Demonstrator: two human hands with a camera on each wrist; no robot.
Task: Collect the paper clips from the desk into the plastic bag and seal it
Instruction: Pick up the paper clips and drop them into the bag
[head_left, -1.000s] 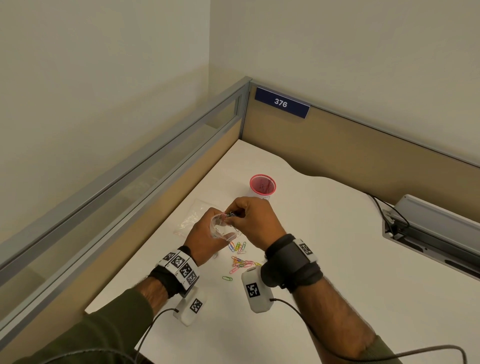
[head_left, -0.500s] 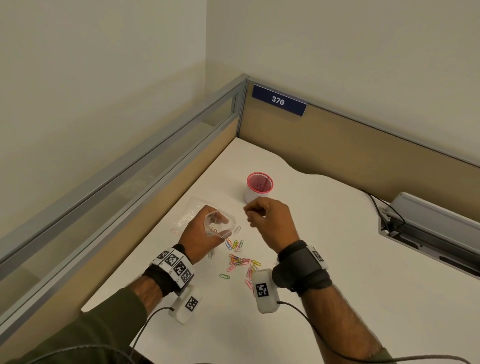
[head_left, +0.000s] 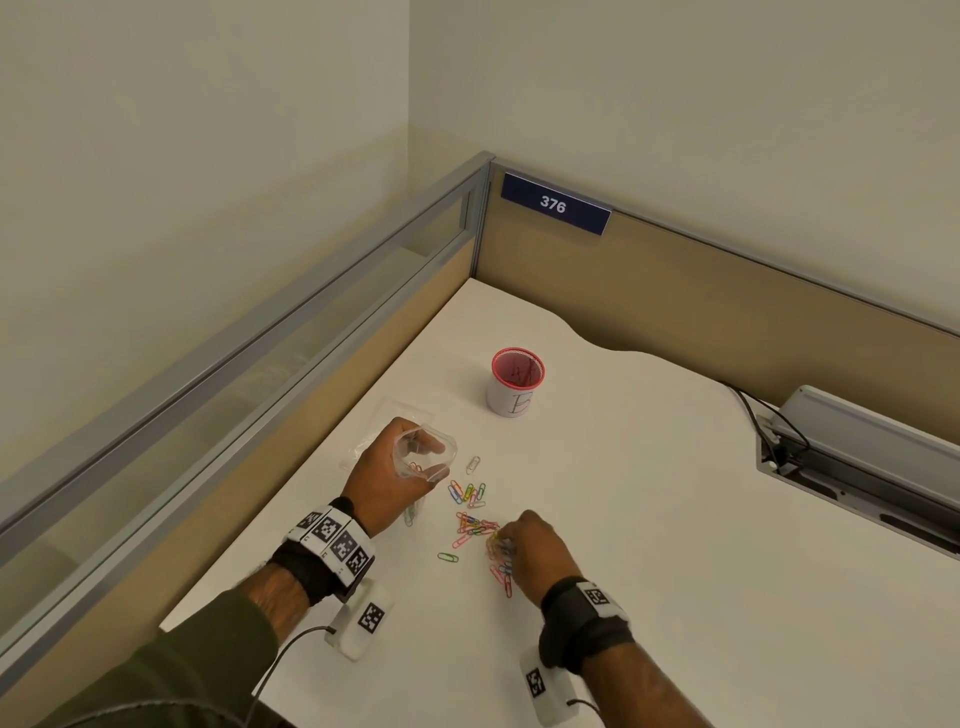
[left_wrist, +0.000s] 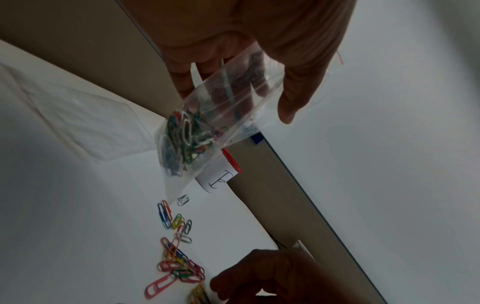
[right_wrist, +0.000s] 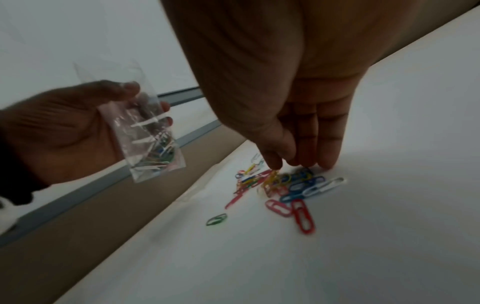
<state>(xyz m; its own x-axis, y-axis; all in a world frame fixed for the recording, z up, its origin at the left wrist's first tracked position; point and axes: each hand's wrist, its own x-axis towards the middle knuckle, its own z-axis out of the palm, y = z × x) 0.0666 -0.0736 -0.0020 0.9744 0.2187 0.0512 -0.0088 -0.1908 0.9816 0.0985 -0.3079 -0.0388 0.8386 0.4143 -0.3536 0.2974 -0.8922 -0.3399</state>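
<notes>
fingertips (right_wrist: 275, 164) of the right hand (head_left: 535, 545) press down together onto the loose paper clips (head_left: 475, 525) on the white desk (head_left: 649, 493), thumb and forefinger closing on a yellow clip in the pile; whether any clip is already pinched cannot be told, the view being blurred; the left hand (head_left: 387, 478) is raised above the desk near its left edge, fingers and thumb curled round the mouth of the clear plastic bag (left_wrist: 207, 131), holding it spread wide; the bag hangs from that hand with a clump of coloured clips gathered in its bottom corner; the remaining clips lie scattered on the desk between the two hands, one green clip (head_left: 448, 557) apart from the rest toward the near edge, one pale clip (head_left: 472, 464) apart toward the far side; a second clear bag (left_wrist: 85, 123) lies flat on the desk by the left edge, behind the left hand; a white cup with a red rim (head_left: 517, 382) stands upright farther toward the desk's back corner, well apart from the pile; a blue plate (head_left: 555, 203) reading 376 sits on the partition at that corner.
</notes>
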